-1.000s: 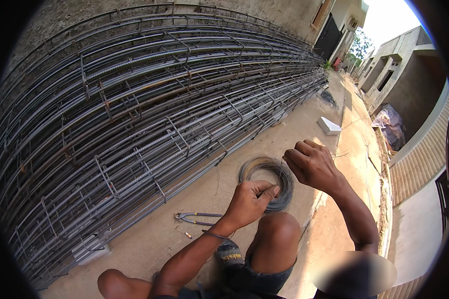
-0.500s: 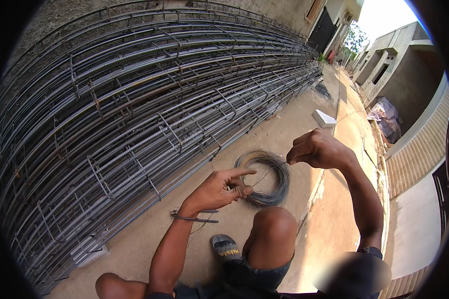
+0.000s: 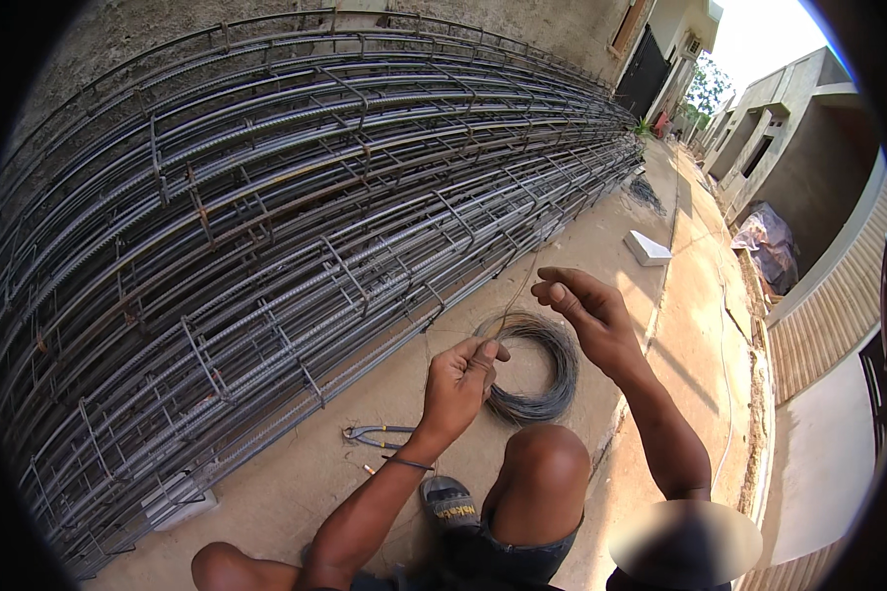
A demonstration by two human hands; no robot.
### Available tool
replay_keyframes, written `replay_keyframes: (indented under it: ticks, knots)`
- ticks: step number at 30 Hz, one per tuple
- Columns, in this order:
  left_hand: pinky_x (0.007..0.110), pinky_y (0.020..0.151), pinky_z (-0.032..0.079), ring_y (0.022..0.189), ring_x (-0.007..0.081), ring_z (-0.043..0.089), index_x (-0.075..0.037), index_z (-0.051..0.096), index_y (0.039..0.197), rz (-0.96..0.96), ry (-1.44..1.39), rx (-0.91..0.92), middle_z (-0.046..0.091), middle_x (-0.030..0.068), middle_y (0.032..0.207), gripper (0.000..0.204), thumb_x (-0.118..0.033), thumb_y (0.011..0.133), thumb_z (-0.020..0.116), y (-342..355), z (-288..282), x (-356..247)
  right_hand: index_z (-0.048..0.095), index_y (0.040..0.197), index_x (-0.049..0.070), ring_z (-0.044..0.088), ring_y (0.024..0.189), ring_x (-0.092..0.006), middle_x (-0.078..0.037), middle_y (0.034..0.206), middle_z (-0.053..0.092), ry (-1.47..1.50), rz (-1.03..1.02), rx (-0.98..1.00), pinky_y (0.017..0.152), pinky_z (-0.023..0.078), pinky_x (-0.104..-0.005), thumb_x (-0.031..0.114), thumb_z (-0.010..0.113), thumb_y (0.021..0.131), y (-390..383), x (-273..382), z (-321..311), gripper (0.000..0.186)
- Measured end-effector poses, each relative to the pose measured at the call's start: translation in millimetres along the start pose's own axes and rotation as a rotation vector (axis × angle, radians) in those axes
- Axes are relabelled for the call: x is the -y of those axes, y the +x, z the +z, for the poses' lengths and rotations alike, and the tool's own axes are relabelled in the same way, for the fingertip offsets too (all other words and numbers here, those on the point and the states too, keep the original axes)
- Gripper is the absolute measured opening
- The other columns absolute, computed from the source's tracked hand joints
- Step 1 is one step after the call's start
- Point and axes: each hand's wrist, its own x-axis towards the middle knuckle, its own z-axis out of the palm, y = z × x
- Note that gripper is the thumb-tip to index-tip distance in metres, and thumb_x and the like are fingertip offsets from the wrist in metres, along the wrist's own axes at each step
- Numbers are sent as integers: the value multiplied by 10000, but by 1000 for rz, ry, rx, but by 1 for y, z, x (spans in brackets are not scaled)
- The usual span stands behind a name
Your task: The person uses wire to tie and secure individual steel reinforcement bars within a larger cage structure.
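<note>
My left hand (image 3: 463, 389) pinches a thin wire (image 3: 522, 281) between thumb and fingers; the strand rises from it toward the rebar. My right hand (image 3: 589, 320) is just beside the strand, above and right of my left, its fingers loosely bent and apart, seemingly holding nothing. Below both hands a coil of grey wire (image 3: 558, 384) lies on the concrete ground. Blue-and-yellow handled cutting pliers (image 3: 370, 433) rest left of my left wrist, near my sandaled foot (image 3: 443, 497).
Stacked rebar cages (image 3: 296, 246) run along the wall on the left. A white block (image 3: 648, 248) and dark wire bits (image 3: 646, 195) lie farther along the ground. Across the path are unfinished buildings and a crumpled tarp (image 3: 765, 241). A blurred dark shape fills the lower right.
My right hand has risen from its pinch on the wire and opened. My left hand has closed on the strand, which now stands more upright.
</note>
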Motion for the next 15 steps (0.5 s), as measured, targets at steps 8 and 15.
replay_keyframes:
  ticks: [8,15]
  knots:
    - [250,594,453,699,115,542,15,485,1296,223,256,-7,578,68,851,522,-389,976,567,0,17,-12,563,1252,25,634,870,-142,-48,929,645,735,60,41,849,551,-338,193,516,1010,8,10,29,299]
    - [390,940,463,1130,360,562,41,420,1396,863,680,-227,506,241,1285,678,-381,917,649,-2,-2,-48,625,1240,57,528,798,-101,-38,953,608,-292,-632,-845,660,444,-253,104,495,1011,59,76,-97,267]
